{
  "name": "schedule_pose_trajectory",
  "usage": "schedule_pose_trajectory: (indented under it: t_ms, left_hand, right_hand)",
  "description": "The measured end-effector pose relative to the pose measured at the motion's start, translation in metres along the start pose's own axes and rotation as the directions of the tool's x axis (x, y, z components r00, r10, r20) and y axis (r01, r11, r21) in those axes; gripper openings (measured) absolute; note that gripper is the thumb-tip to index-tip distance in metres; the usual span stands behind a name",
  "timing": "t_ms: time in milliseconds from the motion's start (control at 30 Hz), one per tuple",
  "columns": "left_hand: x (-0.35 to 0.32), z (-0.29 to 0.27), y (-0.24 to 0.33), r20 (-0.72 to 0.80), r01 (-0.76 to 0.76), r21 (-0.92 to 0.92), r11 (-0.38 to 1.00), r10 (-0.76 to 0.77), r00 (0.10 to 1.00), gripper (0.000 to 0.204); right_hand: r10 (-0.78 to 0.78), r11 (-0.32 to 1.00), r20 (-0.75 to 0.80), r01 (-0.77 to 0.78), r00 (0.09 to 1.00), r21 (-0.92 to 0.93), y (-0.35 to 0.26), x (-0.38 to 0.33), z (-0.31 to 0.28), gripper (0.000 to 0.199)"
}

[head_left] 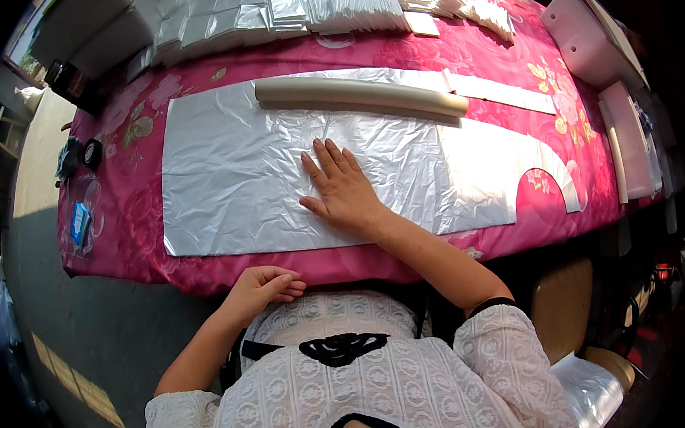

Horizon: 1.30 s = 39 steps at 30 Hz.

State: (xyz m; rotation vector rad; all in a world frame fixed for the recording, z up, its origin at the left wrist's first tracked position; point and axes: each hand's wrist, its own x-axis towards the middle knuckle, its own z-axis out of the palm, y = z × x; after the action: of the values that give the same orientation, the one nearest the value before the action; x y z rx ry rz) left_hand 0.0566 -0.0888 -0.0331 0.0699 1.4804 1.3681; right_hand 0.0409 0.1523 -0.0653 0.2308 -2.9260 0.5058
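One hand flat on plastic sheet.
Right hand (pixel 343 188), fingers spread wide, presses silvery plastic sheet (pixel 243 181); left hand (pixel 261 289) loosely curled, holding nothing, at table edge (pixel 202 275).

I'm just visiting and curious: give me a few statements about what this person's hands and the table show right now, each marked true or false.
1. The right hand lies flat, fingers spread, on the silver plastic sheet. True.
2. The left hand grips the cream roll. False: it is loosely curled at the near table edge, holding nothing, apart from the roll.
3. The roll lies along the sheet's far edge. True.
4. The tablecloth is plain blue. False: it is pink with a flower pattern.
5. Stacks of folded silver pieces sit at the far side. True.
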Motion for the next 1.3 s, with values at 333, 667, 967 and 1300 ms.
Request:
schedule_pose_trajectory:
  t_ms: [333,667,967,1300]
  left_hand:
    - [-0.022,0.007,-0.039,-0.316,-0.033,0.401,0.916,0.172,0.933,0.014]
    - [-0.009,0.019,0.032,-0.241,-0.308,0.6,0.738,0.534,0.81,0.026]
    - [0.035,0.021,0.062,-0.118,-0.351,0.485,0.801,0.458,0.881,0.024]
    - [0.045,0.012,0.074,-0.099,-0.363,0.531,0.765,0.481,0.871,0.022]
  right_hand:
    - [-0.295,0.891,0.119,0.227,0.948,0.394,-0.109,-0.057,-0.001,0.042]
    - [0.106,0.828,-0.187,0.017,0.977,0.56,0.072,-0.003,-0.096,0.01]
    - [0.677,0.572,-0.264,-0.265,0.687,0.776,0.346,0.123,-0.122,0.02]
    - [0.523,0.768,-0.512,-0.638,0.682,-0.065,0.345,0.139,-0.112,0.042]
